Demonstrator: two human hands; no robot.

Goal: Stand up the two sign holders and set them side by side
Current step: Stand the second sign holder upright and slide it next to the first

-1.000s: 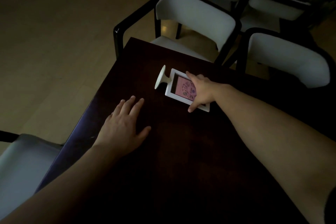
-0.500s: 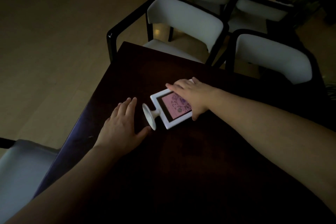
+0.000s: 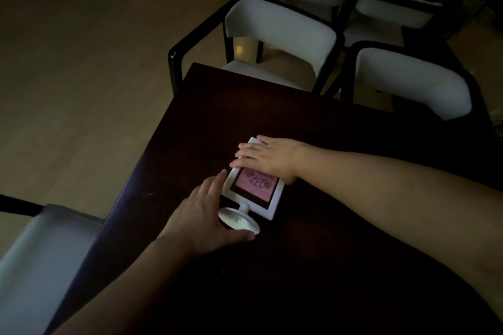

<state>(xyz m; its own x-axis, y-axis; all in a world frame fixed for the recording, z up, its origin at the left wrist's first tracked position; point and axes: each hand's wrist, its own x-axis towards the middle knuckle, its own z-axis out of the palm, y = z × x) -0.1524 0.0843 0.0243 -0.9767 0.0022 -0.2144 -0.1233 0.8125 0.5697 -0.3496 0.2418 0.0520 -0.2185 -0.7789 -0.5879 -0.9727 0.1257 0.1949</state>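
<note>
Dim room, dark worktop (image 3: pixel 313 266) under me. My right hand (image 3: pixel 268 162) lies flat, fingers spread, pressing on the far end of a white sign holder (image 3: pixel 251 193). My left hand (image 3: pixel 201 219) is open, fingers along the holder's left edge, thumb curled under its round base (image 3: pixel 238 221). Holder lies flat near the worktop's left edge, pink card up, base pointing near. I see only one holder. White chairs (image 3: pixel 280 32) sit at the far side.
</note>
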